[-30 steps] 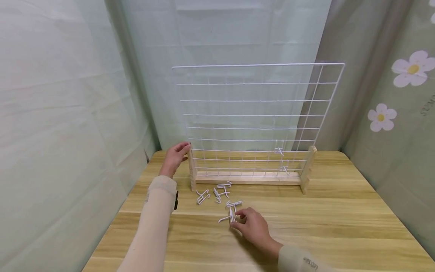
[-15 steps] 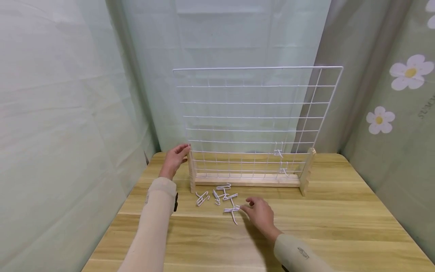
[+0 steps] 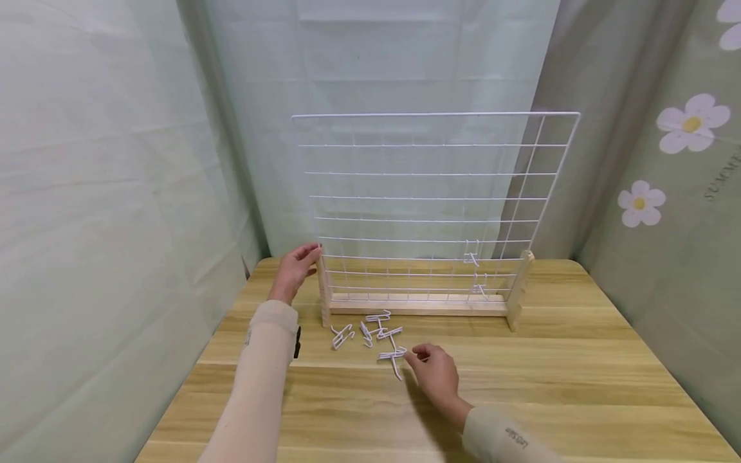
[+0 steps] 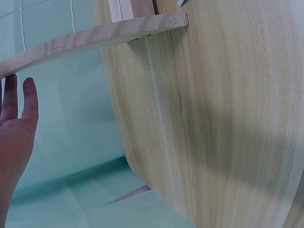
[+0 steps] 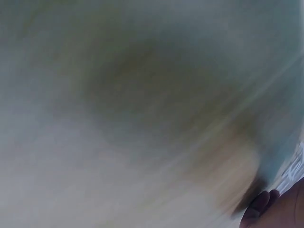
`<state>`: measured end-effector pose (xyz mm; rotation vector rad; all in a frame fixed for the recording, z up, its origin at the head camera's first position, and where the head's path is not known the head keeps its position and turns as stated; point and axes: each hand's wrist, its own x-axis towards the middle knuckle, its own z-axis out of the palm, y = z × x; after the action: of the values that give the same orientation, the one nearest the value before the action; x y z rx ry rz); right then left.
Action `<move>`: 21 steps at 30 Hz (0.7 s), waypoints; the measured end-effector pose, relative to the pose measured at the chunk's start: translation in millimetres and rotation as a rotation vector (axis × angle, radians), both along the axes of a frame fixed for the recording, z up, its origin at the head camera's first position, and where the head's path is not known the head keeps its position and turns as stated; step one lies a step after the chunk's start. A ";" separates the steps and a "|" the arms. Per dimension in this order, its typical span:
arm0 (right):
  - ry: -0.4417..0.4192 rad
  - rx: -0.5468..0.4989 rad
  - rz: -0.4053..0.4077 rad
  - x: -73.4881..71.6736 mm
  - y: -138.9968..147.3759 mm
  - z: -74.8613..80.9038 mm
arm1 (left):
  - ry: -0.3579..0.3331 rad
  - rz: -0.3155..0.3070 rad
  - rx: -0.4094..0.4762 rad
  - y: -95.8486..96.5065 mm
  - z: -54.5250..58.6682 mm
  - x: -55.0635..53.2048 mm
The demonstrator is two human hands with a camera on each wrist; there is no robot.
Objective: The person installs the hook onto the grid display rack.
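My left hand (image 3: 296, 267) is at the grid rack's left wooden side post (image 3: 324, 292), thumb and forefinger holding its top end; in the left wrist view two fingers (image 4: 28, 97) show by the post's outer face. The white wire grid (image 3: 428, 173) stands upright in its wooden base. In front of the base, my right hand (image 3: 437, 376) has its thumb tip right at the end of a white wire hook (image 3: 395, 360), the forefinger a little apart from it. Two more hooks hang on the grid's lower right, an upper hook (image 3: 471, 257) and a lower hook (image 3: 480, 287).
Several loose white hooks (image 3: 343, 337) lie in a cluster on the wooden table (image 3: 521, 392), between the base and the right hand. Pale green cloth (image 3: 133, 193) encloses the table behind and at the sides. The right wrist view is mostly blurred.
The hook by my right hand has turned and moved slightly up the table against the others. The right hand shifted back from it, then its forefinger came nearer the thumb. Left hand stays.
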<state>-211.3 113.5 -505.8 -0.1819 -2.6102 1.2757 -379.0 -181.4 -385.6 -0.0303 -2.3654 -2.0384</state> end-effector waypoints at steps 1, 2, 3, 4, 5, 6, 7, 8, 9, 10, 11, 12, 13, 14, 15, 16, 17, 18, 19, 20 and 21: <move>0.000 -0.002 -0.005 1.4 -3.0 0.5 | 0.003 0.002 -0.002 -0.1 -0.8 -0.4; -0.006 -0.007 -0.013 2.6 -6.0 0.8 | 0.006 0.002 -0.005 -0.3 -1.2 -0.7; -0.011 -0.008 -0.020 3.7 -8.9 1.4 | 0.006 0.002 -0.005 -0.2 -1.3 -0.7; -0.015 -0.008 -0.031 4.5 -11.8 1.4 | 0.007 0.001 -0.003 -0.1 -0.9 -0.4; -0.019 -0.003 -0.042 5.0 -14.8 1.3 | 0.009 0.002 -0.001 -0.2 -0.9 -0.4; -0.022 0.001 -0.055 5.8 -17.3 1.6 | 0.009 0.002 0.001 -0.1 -1.1 -0.6; -0.023 0.006 -0.066 6.3 -20.1 1.9 | 0.010 0.001 0.003 -0.3 -1.2 -0.9; -0.026 0.012 -0.075 6.6 -22.8 1.7 | 0.013 -0.001 0.001 -0.6 -1.5 -1.2; -0.029 0.018 -0.084 6.7 -25.4 1.4 | 0.011 0.000 0.004 -0.7 -1.7 -1.3; -0.033 0.023 -0.090 6.9 -28.1 1.3 | 0.012 -0.001 0.003 -0.9 -1.7 -1.5; -0.036 0.030 -0.094 6.8 -30.7 1.5 | 0.013 -0.003 0.002 -1.1 -1.8 -1.6; -0.036 0.036 -0.097 6.6 -33.2 1.3 | 0.012 -0.003 0.004 -1.4 -1.7 -1.7; -0.035 0.047 -0.097 6.0 -35.7 0.7 | 0.013 -0.002 0.007 -1.6 -1.6 -1.8; -0.035 0.060 -0.100 5.2 -37.9 0.0 | 0.015 -0.002 0.010 -1.8 -1.4 -1.9; -0.032 0.072 -0.104 4.2 -39.8 -0.8 | 0.014 -0.001 0.017 -1.9 -1.2 -2.1; -0.028 0.086 -0.109 3.2 -41.2 -1.7 | 0.016 -0.001 0.021 -2.0 -1.2 -2.3; -0.025 0.098 -0.115 2.1 -42.4 -2.7 | 0.017 -0.001 0.025 -2.0 -1.3 -2.6; -0.024 0.111 -0.122 1.1 -43.3 -4.2 | 0.018 -0.005 0.026 -2.1 -1.5 -3.0; -0.023 0.120 -0.126 0.6 -43.9 -5.2 | 0.019 -0.007 0.029 -2.1 -1.9 -3.4; -0.025 0.130 -0.130 0.4 -44.0 -6.1 | 0.017 -0.010 0.028 -2.0 -2.5 -3.7; -0.029 0.139 -0.131 0.3 -44.1 -7.5 | 0.013 -0.013 0.029 -1.7 -3.0 -3.8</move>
<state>-211.0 69.4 -513.4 -0.3438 -2.6504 1.0519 -382.8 -183.2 -388.5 -0.0579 -2.3340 -2.0713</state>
